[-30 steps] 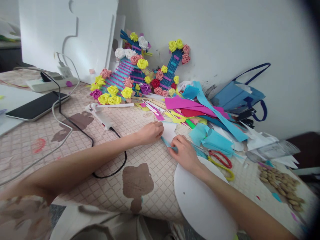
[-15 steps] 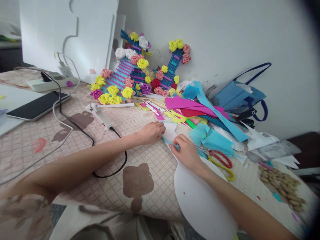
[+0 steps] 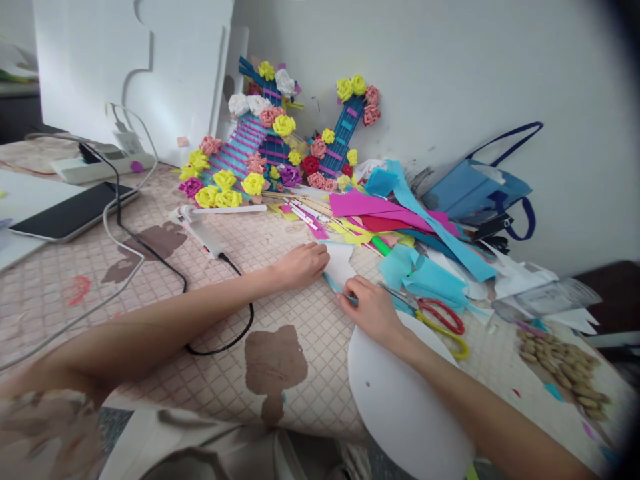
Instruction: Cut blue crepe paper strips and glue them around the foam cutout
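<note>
Between my hands a small white piece of paper [image 3: 341, 262] lies on the table, with a light-blue paper strip [image 3: 331, 283] along its near edge. My left hand [image 3: 304, 264] is closed on the strip's far left end, its fingers curled. At the other end my right hand [image 3: 371, 308] pinches the strip between thumb and fingers. A large white rounded sheet [image 3: 400, 393] lies under my right forearm and hangs over the table's front edge. Scissors [image 3: 443, 320] with red and yellow handles rest just right of my right hand, partly on that sheet.
A white glue gun [image 3: 203, 233] with a black cord stands left of my hands. Paper-flower models [image 3: 255, 143] lean at the wall. Coloured paper [image 3: 395, 210], a blue bag [image 3: 480, 190] and peanuts [image 3: 565, 370] lie rightward. A tablet [image 3: 73, 210] and power strip [image 3: 95, 167] are left.
My right hand's fingers have shifted slightly and rolled down over the blue strip, whose end shows less now. The left hand stays nearly where it was.
</note>
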A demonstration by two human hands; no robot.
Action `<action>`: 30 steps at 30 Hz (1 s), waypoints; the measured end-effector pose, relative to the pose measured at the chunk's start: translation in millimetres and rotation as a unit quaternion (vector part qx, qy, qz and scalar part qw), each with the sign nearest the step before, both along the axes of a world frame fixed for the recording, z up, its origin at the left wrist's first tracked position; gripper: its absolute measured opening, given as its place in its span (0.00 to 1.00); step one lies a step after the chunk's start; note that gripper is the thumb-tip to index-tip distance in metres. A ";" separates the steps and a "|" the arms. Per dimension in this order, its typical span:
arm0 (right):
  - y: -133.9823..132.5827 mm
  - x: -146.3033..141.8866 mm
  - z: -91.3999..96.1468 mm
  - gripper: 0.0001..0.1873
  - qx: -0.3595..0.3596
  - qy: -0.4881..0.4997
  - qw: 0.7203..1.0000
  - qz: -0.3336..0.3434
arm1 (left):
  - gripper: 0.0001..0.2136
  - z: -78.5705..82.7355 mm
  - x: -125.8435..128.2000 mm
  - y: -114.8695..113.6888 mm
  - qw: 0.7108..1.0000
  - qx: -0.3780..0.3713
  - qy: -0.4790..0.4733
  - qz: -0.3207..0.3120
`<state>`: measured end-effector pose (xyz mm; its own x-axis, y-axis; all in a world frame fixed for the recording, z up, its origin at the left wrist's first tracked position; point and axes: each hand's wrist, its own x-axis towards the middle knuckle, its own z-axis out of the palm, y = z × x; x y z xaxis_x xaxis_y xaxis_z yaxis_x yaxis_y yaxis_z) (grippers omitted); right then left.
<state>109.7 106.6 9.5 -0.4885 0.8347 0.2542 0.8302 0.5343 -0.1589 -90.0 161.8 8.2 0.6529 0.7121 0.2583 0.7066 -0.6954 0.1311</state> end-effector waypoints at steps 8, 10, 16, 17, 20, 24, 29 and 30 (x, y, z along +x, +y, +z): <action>-1.0 0.7 -2.4 0.08 0.015 -0.004 1.000 0.010 | 0.05 5.1 -0.8 1.1 0.999 0.010 0.033 -0.019; -1.7 0.6 -3.3 0.08 0.020 0.001 1.000 0.014 | 0.04 4.5 0.9 0.7 0.996 0.042 0.070 -0.024; -6.7 -0.8 -3.9 0.08 0.034 -0.008 0.999 0.028 | 0.06 -3.2 2.5 1.2 0.986 0.108 0.116 -0.046; -7.5 -0.8 -3.6 0.08 0.034 -0.012 0.999 0.032 | 0.06 -3.3 2.1 1.3 0.987 0.102 0.114 -0.043; -9.9 -0.7 -2.3 0.07 0.028 -0.027 0.999 0.034 | 0.04 0.1 1.6 1.1 0.993 0.063 0.100 -0.025; -15.3 -1.1 0.4 0.06 0.017 -0.054 0.998 0.028 | 0.05 5.2 3.0 0.8 0.994 0.042 0.098 -0.019; -22.3 -1.1 1.1 0.06 0.006 -0.068 0.997 0.027 | 0.07 7.1 2.9 1.0 0.995 0.033 0.095 -0.016; -22.9 -0.6 0.8 0.07 0.004 -0.064 0.998 0.026 | 0.07 7.6 2.6 1.0 0.995 0.031 0.096 -0.015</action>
